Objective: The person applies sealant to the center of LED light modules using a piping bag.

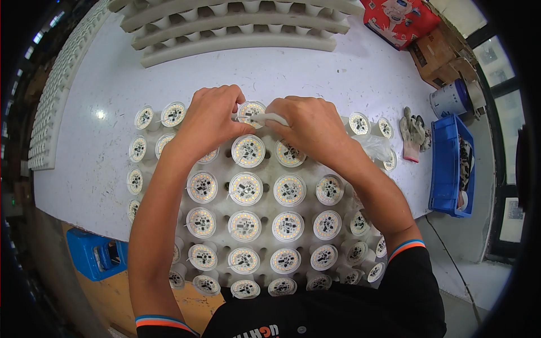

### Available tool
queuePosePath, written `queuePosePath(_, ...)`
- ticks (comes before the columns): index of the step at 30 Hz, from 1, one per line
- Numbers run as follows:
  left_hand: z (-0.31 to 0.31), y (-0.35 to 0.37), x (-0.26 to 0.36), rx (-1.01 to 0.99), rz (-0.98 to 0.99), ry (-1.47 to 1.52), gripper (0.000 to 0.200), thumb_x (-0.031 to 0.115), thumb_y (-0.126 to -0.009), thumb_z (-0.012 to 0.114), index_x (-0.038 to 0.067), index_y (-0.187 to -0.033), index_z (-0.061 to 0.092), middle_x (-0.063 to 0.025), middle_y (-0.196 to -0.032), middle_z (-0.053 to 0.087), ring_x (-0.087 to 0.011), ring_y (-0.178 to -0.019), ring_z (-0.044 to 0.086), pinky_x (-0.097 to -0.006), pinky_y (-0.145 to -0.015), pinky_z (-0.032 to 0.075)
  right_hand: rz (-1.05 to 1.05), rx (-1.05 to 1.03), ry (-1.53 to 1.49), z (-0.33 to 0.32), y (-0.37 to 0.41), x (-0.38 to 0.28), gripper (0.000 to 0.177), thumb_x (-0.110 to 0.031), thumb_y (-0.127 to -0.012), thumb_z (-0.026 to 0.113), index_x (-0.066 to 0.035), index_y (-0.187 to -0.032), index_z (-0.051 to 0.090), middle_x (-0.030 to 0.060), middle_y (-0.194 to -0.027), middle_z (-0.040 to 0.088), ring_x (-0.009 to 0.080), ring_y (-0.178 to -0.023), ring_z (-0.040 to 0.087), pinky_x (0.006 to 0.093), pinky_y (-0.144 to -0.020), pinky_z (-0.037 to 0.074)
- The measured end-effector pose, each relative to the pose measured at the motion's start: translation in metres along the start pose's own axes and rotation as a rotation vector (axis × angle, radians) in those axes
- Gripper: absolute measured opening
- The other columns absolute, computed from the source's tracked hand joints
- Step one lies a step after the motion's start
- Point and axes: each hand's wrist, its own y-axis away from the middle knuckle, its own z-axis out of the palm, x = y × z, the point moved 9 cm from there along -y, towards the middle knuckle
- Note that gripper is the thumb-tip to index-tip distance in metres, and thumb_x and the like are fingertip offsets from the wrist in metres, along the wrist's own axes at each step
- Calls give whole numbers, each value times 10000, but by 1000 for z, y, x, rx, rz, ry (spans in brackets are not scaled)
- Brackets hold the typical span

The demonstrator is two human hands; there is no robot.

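Note:
Rows of round LED bulb bases with chip-dotted discs stand in a pale foam tray. At the tray's far row, both hands are at one bulb base. My left hand is at its left side, fingers curled; what it holds, if anything, is hidden. My right hand is at its right side, closed on a thin white strip that reaches over the disc. Beside my right wrist lies clear crumpled plastic.
Stacked foam trays lie at the back, another tray at the left. On the right are gloves, a blue bin, a bucket, a cardboard box and a red bag. A blue stool stands lower left.

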Motion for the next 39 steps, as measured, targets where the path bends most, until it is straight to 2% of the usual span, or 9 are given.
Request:
queuePosePath(12, 1, 0, -1, -35, -48, -3, 451, 186, -630, 876, 14, -951, 610, -118, -884, 665, -295, -848, 627, -407, -787, 487, 17, -33, -8, -2, -1, -2, 220, -269, -880, 661, -67, -953, 707, 119, -831, 715, 348, -760, 683, 480, -664, 523)
queuePosePath(15, 2, 0, -3, -54, -66, 20, 455, 185, -644, 869, 8, -975, 612, -125, -902, 666, -303, -869, 631, -413, -799, 489, 69, 21, -187, -12, 2, 8, 208, -226, -883, 676, -61, -1003, 715, 137, -865, 723, 309, -761, 696, 425, -679, 532)
queuePosePath(18, 1, 4, -1, -35, -47, -5, 455, 177, -677, 849, 5, -1033, 623, -135, -950, 663, -309, -915, 631, -415, -825, 490, -43, 352, -568, -54, 14, 14, 227, -172, -879, 701, -54, -1072, 720, 126, -901, 732, 208, -762, 691, 346, -702, 525)
queuePosePath(19, 0, 6, 1, -29, -36, -13, 451, 171, -694, 837, 5, -1057, 626, -138, -975, 660, -310, -943, 628, -414, -843, 489, 19, 340, -669, -63, 18, 22, 251, -150, -887, 716, -41, -1112, 720, 77, -921, 735, 112, -789, 643, 269, -715, 501)
queuePosePath(22, -4, 12, 6, 45, 8, 9, 431, 147, -747, 795, 12, -1120, 629, -139, -1049, 647, -309, -1028, 613, -409, -899, 482, 92, 443, -923, -88, 34, 42, 246, -165, -913, 696, -27, -1114, 720, 19, -912, 716, 74, -785, 612, 244, -694, 486)
queuePosePath(23, -6, 13, 9, 82, 23, 24, 423, 138, -764, 780, 16, -1140, 629, -138, -1073, 642, -308, -1056, 606, -407, -918, 478, 113, 450, -980, -92, 38, 49, 265, -194, -923, 694, -23, -1124, 717, 4, -869, 686, 52, -726, 599, 213, -634, 472)
queuePosePath(27, -11, 7, 32, 129, 131, 101, 340, 140, -791, 747, 38, -1101, 651, -122, -1074, 651, -328, -1025, 604, -430, -897, 475, 265, 405, -1220, -78, 50, 73, 367, -277, -892, 735, -5, -1135, 697, 9, -781, 635, 59, -577, 570, 212, -493, 436)
queuePosePath(31, 4, -4, 53, 15, 119, 96, 229, 90, -812, 721, 39, -1031, 675, -107, -1088, 652, -309, -1060, 599, -412, -923, 470, 297, 361, -1424, -55, 55, 81, 392, -289, -885, 739, 12, -1129, 679, 28, -805, 640, 69, -569, 571, 228, -484, 427)
queuePosePath(39, 29, -23, 59, -27, 127, 16, 171, 72, -805, 719, 39, -969, 681, -95, -1074, 658, -296, -1043, 603, -405, -917, 470, 344, 332, -1425, -38, 54, 84, 417, -329, -871, 748, -10, -1131, 686, 34, -790, 647, 75, -592, 587, 240, -515, 449)
